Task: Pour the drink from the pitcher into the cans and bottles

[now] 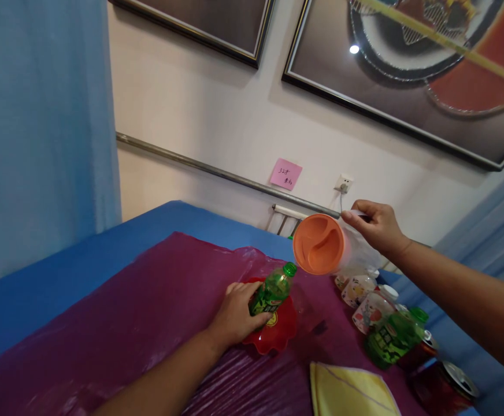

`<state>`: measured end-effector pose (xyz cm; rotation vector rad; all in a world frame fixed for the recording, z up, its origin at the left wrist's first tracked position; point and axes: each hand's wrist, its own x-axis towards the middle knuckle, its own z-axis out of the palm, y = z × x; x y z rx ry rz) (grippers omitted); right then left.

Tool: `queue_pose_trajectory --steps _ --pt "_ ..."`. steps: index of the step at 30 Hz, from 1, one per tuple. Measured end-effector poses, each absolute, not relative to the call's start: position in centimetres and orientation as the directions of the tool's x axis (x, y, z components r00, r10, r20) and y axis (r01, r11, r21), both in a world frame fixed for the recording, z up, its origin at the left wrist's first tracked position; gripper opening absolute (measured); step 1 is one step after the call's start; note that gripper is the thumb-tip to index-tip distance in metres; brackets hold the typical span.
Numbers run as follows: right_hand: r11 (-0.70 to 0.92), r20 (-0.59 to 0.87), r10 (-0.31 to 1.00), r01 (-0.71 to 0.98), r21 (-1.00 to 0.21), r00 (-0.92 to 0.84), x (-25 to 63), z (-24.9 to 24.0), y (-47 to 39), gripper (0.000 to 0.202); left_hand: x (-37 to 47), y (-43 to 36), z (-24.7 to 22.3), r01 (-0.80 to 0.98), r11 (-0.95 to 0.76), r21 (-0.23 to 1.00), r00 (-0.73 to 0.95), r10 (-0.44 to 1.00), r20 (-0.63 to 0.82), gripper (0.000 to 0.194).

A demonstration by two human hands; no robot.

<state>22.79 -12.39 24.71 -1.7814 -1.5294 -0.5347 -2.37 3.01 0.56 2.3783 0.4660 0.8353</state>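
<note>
My left hand (pixel 237 312) is wrapped round a green plastic bottle (pixel 273 290) without a cap, tilted over a red scalloped dish (pixel 284 329). Up and to the right, my right hand (pixel 375 225) grips the handle of a translucent pitcher (pixel 358 248). The pitcher is tipped so that its round orange lid (pixel 319 244) faces me. Its lid hangs beyond the bottle's mouth, a little apart from it.
On the right stand clear bottles with white caps (pixel 375 310), another green bottle (pixel 395 338) and dark red cans (pixel 445 387). A folded yellow cloth (pixel 351 390) lies at the front on the purple sheet (pixel 148 312). Blue curtains (pixel 44 115) hang on both sides.
</note>
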Motion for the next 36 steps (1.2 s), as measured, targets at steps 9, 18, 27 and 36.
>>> queue_pose_trajectory --steps 9,18,27,36 --pt "-0.042 0.697 0.697 0.981 -0.190 0.165 22.1 24.9 -12.3 0.056 -2.5 2.8 1.0 0.161 -0.754 0.637 0.779 0.493 0.386 0.056" --pt "-0.037 0.710 0.690 0.987 -0.157 0.139 22.3 24.9 -12.4 0.056 -2.5 2.8 1.2 0.160 -0.746 0.646 0.787 0.492 0.373 0.056" --pt "-0.050 0.706 0.691 0.985 -0.167 0.155 22.4 24.9 -12.5 0.054 -2.5 2.9 1.1 0.155 -0.744 0.650 0.787 0.490 0.374 0.058" --pt "-0.056 0.704 0.692 0.984 -0.171 0.162 22.1 25.0 -12.6 0.053 -2.6 2.6 1.7 0.160 -0.719 0.676 0.793 0.502 0.346 0.059"
